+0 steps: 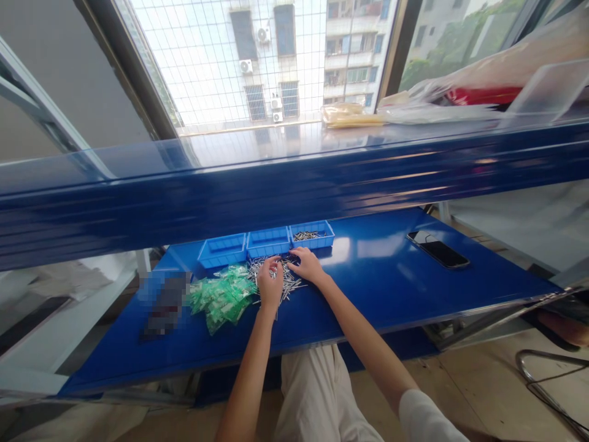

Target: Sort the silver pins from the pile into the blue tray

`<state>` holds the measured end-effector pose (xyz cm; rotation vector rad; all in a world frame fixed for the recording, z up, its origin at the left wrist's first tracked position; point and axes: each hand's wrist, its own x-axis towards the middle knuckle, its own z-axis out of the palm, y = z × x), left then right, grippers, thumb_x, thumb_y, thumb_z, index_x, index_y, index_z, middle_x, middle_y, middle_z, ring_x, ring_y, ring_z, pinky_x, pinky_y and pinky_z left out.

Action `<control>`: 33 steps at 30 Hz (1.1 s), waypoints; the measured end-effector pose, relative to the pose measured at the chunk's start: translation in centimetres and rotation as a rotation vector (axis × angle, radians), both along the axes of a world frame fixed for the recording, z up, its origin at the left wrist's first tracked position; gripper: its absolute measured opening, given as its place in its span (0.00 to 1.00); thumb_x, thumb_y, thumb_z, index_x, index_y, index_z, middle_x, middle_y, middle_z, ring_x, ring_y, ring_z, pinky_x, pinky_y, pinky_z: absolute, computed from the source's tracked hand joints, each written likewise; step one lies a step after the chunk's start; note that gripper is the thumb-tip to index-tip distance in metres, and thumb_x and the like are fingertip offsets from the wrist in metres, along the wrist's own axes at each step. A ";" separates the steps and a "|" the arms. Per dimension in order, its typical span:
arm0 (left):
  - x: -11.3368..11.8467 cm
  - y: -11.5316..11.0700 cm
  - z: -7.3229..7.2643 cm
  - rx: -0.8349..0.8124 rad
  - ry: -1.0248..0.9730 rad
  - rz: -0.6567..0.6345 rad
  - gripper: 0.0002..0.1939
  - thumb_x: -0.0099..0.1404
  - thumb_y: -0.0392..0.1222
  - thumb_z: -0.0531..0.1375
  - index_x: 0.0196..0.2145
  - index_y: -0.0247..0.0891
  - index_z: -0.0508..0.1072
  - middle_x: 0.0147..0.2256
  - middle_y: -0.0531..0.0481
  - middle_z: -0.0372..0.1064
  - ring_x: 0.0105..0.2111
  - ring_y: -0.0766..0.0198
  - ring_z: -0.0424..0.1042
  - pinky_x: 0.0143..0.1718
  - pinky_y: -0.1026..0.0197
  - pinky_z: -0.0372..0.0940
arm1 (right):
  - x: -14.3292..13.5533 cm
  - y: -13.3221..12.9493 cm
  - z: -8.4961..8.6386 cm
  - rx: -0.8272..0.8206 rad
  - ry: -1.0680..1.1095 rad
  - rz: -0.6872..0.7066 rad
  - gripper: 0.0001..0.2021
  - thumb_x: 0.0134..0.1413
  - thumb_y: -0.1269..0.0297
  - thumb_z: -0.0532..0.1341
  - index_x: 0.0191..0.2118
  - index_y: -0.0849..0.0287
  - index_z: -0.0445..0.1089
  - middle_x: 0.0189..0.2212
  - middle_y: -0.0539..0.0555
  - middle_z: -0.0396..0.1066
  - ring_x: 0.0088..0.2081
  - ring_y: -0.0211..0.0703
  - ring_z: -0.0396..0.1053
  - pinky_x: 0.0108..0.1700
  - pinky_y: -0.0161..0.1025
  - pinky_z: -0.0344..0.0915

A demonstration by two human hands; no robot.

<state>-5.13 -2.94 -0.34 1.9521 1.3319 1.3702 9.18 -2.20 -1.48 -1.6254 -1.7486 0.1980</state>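
Note:
A loose pile of thin silver metal pins [291, 286] lies on the blue tabletop in front of me. Over its left part is my left hand [269, 283], with fingers curled toward the thumb; whatever may be between them is too small to make out. My right hand [307, 266] rests at the pile's right edge, thumb and fingers apart, with nothing visible in it. Directly behind the hands stand three joined blue bins: the right bin [324, 240] contains short dark metal pieces, while the middle bin [268, 243] and left bin [223, 250] show bare insides.
Left of the pins lies a heap of small green plastic packets [223, 298], beside a blurred-out dark item [166, 304]. A phone [438, 248] lies at the right of the blue table [368, 282]. A raised blue shelf [257, 193] crosses above the bins.

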 end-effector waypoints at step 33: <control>0.0 0.6 -0.3 0.072 0.049 -0.028 0.14 0.60 0.45 0.53 0.40 0.38 0.71 0.31 0.48 0.68 0.26 0.66 0.64 0.30 0.61 0.61 | 0.3 0.4 -0.3 0.103 0.602 0.087 0.14 0.43 0.53 0.61 0.27 0.60 0.73 0.27 0.55 0.72 0.30 0.41 0.68 0.31 0.35 0.63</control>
